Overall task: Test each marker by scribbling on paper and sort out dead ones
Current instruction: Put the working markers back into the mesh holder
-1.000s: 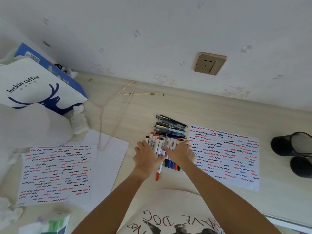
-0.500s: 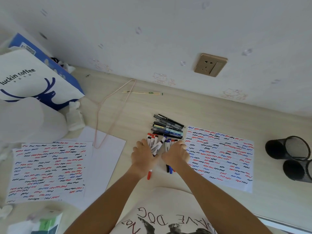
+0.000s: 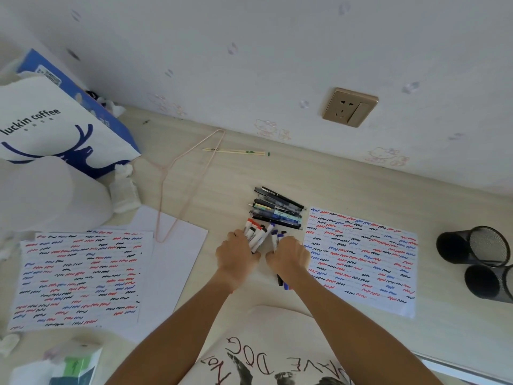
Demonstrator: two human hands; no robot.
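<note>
A bunch of white markers [image 3: 256, 234] with red, black and blue caps lies in the middle of the desk. My left hand [image 3: 237, 257] grips the left part of the bunch, fingers curled round several barrels. My right hand [image 3: 288, 255] grips the right part, with blue and black ends [image 3: 283, 283] sticking out below the wrist. Just behind the markers lies a row of dark pens [image 3: 277, 208]. A sheet of paper covered in red, blue and black scribbles [image 3: 361, 259] lies to the right. A similar scribbled sheet [image 3: 77, 276] lies to the left.
Two black mesh pen cups [image 3: 477, 245] lie on their sides at the right. Blank sheets [image 3: 172, 262], a thin pink wire hanger [image 3: 183, 184], chopsticks [image 3: 236, 152], a Luckin Coffee bag [image 3: 55, 126] and white bundles [image 3: 50, 195] fill the left. The wall runs behind.
Both hands have curled round the markers and drawn them together into two bunches. The red-capped marker that stuck out below my left hand is now hidden.
</note>
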